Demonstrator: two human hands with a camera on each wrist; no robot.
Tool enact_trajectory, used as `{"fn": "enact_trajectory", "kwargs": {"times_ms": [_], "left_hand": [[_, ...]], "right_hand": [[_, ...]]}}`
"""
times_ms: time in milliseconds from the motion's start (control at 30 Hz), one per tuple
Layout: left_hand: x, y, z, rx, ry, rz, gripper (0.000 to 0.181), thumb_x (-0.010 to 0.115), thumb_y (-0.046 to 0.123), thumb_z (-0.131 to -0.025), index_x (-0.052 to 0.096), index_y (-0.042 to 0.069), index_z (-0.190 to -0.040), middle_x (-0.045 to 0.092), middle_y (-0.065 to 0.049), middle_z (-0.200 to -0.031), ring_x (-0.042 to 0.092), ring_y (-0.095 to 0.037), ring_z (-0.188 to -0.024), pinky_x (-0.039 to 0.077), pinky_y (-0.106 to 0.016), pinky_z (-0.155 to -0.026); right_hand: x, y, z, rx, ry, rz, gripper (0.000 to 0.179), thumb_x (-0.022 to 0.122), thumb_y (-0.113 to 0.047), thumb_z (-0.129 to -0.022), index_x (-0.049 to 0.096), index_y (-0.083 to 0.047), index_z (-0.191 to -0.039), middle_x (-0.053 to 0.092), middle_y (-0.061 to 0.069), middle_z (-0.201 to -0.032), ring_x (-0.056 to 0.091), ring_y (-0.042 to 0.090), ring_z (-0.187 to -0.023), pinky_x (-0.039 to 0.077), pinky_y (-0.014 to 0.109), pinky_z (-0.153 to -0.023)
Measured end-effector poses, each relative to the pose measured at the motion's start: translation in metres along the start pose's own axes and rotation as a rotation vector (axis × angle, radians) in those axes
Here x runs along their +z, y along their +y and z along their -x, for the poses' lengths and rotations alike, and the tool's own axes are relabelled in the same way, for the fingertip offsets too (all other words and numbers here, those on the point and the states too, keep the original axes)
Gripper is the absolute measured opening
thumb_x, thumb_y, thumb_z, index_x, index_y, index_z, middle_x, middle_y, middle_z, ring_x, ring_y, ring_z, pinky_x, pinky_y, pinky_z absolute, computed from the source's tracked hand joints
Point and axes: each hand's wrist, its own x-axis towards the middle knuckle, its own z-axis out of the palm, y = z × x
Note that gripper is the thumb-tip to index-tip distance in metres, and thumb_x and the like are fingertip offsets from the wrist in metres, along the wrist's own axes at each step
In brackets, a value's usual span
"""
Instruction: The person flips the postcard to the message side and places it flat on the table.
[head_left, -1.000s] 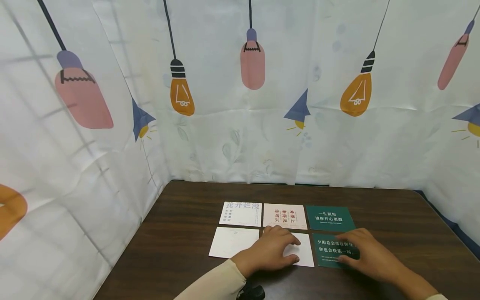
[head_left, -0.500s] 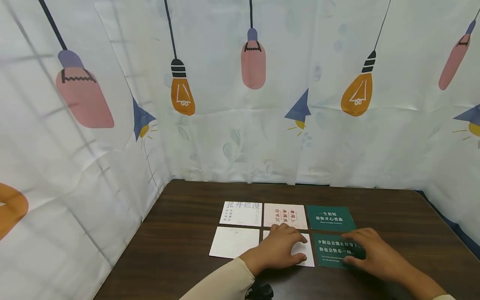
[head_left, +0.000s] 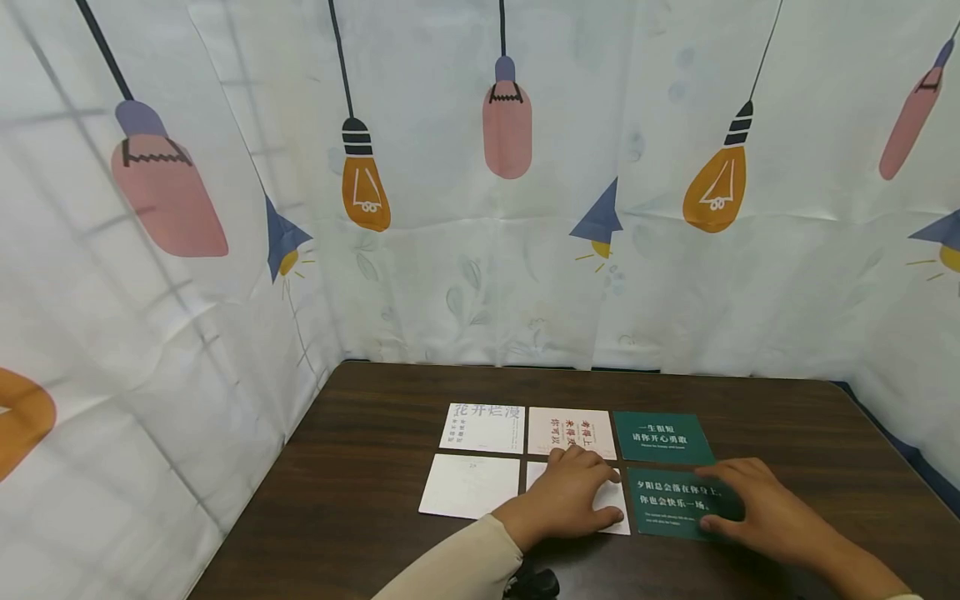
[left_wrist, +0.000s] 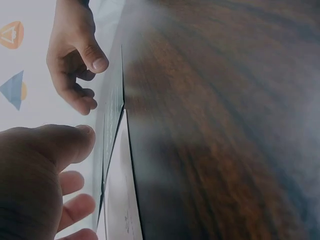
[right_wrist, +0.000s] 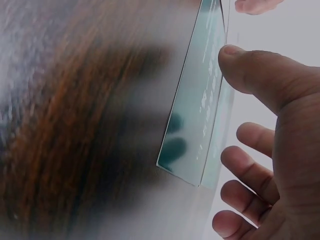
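Observation:
My left hand (head_left: 566,496) hovers over the lower middle white card (head_left: 613,502), hiding much of it, with fingers loosely spread and nothing between them. In the left wrist view a gap shows between its thumb (left_wrist: 75,142) and the card. Over the right end of the lower green card (head_left: 667,504), printed with white writing, is my right hand (head_left: 772,512). Its thumb and fingers are apart and hold nothing; the right wrist view shows the green card (right_wrist: 195,115) lying flat below them, with dark finger reflections on it.
The cards form two rows: an upper white card (head_left: 482,432), a pale pink card (head_left: 566,427) with red writing, an upper green card (head_left: 662,437) and a lower left white card (head_left: 468,485). The dark wooden table (head_left: 352,475) meets a lamp-patterned curtain (head_left: 450,292) behind.
Both hands have drifted a little to the right, uncovering more of the lower green card's writing. The cards have stayed in place.

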Motion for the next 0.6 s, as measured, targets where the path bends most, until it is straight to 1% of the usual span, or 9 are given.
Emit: {"fn": "enact_trajectory", "kwargs": {"times_ms": [167, 400, 600], "left_hand": [[0.002, 0.003, -0.004, -0.029, 0.007, 0.000, 0.041, 0.072, 0.055, -0.091, 0.069, 0.031, -0.124, 0.059, 0.016, -0.117, 0.048, -0.006, -0.108, 0.035, -0.032, -0.087], [0.005, 0.006, -0.011, -0.068, -0.020, 0.011, 0.043, 0.072, 0.058, -0.089, 0.069, 0.032, -0.123, 0.057, 0.015, -0.115, 0.046, -0.006, -0.105, 0.035, -0.033, -0.088], [0.007, 0.007, -0.013, -0.082, -0.026, -0.005, 0.046, 0.071, 0.059, -0.089, 0.068, 0.031, -0.125, 0.054, 0.013, -0.115, 0.043, -0.008, -0.108, 0.034, -0.033, -0.088]], "right_hand": [[-0.001, 0.004, 0.000, 0.005, -0.011, 0.002, 0.074, 0.086, -0.057, -0.075, 0.067, -0.011, -0.129, 0.059, 0.015, -0.131, 0.050, 0.042, -0.122, 0.047, 0.066, -0.090], [-0.005, 0.010, 0.002, 0.032, -0.033, 0.016, 0.078, 0.085, -0.060, -0.073, 0.066, -0.011, -0.130, 0.059, 0.017, -0.132, 0.049, 0.044, -0.122, 0.046, 0.067, -0.089], [-0.008, 0.013, 0.003, 0.042, -0.046, 0.025, 0.080, 0.086, -0.061, -0.072, 0.065, -0.012, -0.132, 0.058, 0.017, -0.133, 0.048, 0.045, -0.123, 0.046, 0.068, -0.089]]}}
